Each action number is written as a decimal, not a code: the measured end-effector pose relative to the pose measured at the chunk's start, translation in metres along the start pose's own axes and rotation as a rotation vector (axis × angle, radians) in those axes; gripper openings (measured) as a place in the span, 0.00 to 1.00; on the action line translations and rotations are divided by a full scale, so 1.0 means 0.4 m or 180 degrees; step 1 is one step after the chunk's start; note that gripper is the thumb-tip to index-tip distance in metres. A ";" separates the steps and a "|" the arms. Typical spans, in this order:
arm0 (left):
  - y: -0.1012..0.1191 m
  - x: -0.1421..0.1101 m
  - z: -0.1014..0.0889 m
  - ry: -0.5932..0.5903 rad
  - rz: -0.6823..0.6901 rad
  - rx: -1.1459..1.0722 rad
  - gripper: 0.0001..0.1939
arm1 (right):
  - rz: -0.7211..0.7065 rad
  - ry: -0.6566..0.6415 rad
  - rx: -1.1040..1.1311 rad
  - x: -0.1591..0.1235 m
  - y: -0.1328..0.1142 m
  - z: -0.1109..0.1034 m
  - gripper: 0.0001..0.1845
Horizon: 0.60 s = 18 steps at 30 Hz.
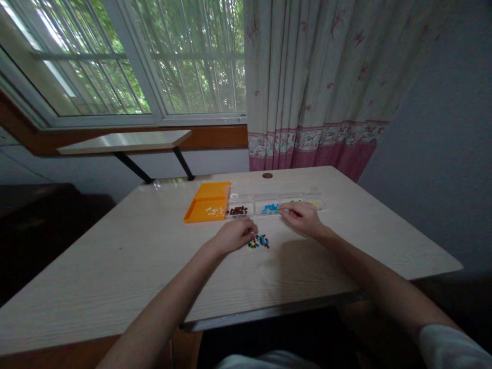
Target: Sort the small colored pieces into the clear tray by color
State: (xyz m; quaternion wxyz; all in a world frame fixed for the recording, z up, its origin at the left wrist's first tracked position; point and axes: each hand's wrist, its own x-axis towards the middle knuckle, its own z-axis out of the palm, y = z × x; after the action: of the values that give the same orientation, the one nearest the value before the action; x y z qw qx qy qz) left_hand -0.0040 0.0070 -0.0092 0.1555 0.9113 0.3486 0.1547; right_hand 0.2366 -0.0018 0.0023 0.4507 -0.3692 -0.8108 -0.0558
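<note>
A small loose pile of mixed bead-like pieces point(260, 242), in brown, blue, green and yellow, lies on the table. At its left edge is my left hand point(235, 234), fingers curled down at the pieces; whatever they hold is hidden. My right hand point(303, 217) reaches over a clear compartment box point(258, 199), thumb and fingertips pinched together beside the blue pieces point(269, 208). What is in that pinch is too small to make out. Brown pieces point(237, 210) fill a compartment to the left. Green pieces and yellow pieces point(315, 204) show partly behind my right hand.
An orange tray point(207, 192) with whitish pieces in its front part adjoins the clear box on the left. A round brown disc point(267, 176) sits near the table's back edge. A raised shelf point(126, 141) stands at the back left, below the window.
</note>
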 end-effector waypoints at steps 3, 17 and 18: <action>0.001 0.001 0.001 -0.0018 -0.0001 -0.0011 0.06 | 0.0000 0.0034 -0.0057 0.001 0.006 -0.004 0.14; 0.016 -0.001 -0.008 0.0191 -0.0217 -0.0456 0.05 | 0.1160 -0.0838 -0.0648 0.001 0.154 -0.036 0.13; 0.016 -0.001 -0.008 0.0205 -0.0217 -0.0468 0.04 | 0.1218 -0.0917 -0.0694 -0.003 0.162 -0.033 0.12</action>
State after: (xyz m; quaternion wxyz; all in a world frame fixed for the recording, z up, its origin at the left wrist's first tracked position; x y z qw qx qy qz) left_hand -0.0019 0.0026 -0.0039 0.2159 0.8795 0.3719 0.2038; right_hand 0.2884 0.0388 -0.0066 0.2905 -0.5664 -0.7712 -0.0034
